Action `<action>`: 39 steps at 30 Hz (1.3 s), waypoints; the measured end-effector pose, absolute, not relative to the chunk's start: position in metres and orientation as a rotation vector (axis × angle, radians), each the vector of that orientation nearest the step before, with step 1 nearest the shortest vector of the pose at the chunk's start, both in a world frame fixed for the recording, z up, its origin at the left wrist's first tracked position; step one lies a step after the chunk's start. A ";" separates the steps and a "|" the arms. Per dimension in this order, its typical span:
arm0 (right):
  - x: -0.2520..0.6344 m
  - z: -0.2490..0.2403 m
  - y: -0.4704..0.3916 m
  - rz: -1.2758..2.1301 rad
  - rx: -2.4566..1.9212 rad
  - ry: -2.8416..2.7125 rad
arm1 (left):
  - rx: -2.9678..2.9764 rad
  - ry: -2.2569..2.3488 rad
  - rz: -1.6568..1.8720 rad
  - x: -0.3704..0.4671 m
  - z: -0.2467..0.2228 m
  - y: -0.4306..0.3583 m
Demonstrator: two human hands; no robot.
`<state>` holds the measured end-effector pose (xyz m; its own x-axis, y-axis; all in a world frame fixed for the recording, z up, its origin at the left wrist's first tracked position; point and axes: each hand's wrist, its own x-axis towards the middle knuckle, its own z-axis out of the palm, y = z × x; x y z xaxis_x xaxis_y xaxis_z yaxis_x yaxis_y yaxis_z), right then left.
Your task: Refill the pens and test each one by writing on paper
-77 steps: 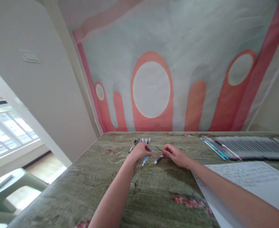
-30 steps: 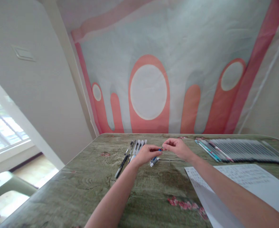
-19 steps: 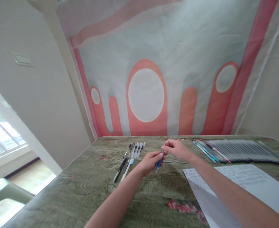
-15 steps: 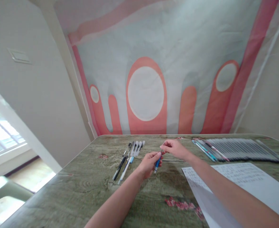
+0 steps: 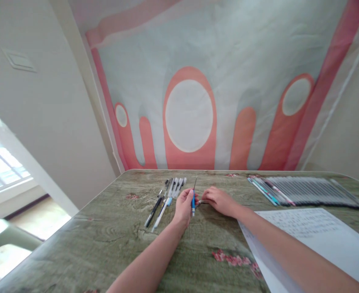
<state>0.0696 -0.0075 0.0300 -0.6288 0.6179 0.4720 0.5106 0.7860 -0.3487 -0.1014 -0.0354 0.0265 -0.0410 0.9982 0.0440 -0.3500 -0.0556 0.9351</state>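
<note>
My left hand [image 5: 183, 207] is closed around a blue pen [image 5: 193, 202], held upright above the table. A thin dark refill or rod [image 5: 195, 183] sticks up from the pen's top end. Just to the right, my right hand [image 5: 221, 201] is low over the table with its fingers pinched together. Something small and pale shows at those fingertips, too small to name. Left of my left hand lie a black pen [image 5: 153, 212], a white pen with a light blue part [image 5: 161, 215] and several clear pen caps or barrels [image 5: 175, 187].
Many grey pen refills [image 5: 307, 191] lie in a row at the right, with several coloured pens [image 5: 263, 191] at their left end. A written sheet of paper [image 5: 316, 240] lies under my right forearm. Behind the wood-patterned table [image 5: 112, 232] stands a patterned wall covering [image 5: 188, 158].
My right hand has come away from the pen's top and dropped towards the table. My left hand has shifted slightly left, turning the pen upright, with the thin rod now exposed.
</note>
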 end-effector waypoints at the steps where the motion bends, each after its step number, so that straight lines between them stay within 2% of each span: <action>1: 0.067 0.028 -0.009 0.143 -0.813 -2.463 | 0.966 0.962 1.446 -0.102 0.024 -0.034; 6: 0.059 0.023 -0.011 -0.163 -0.798 -2.601 | 1.023 1.050 1.537 -0.103 0.014 -0.030; 16: 0.056 0.027 -0.014 -0.387 -0.879 -2.707 | 1.185 1.071 1.526 -0.102 0.016 -0.033; 27: 0.070 0.028 -0.012 0.065 -0.984 -2.586 | 1.363 1.057 1.514 -0.098 0.014 -0.036; 34: 0.071 0.031 -0.016 0.125 -1.034 -2.619 | 1.353 1.084 1.519 -0.100 0.014 -0.035; 39: 0.065 0.031 -0.019 0.017 -1.152 -2.691 | 1.332 1.061 1.514 -0.098 0.017 -0.037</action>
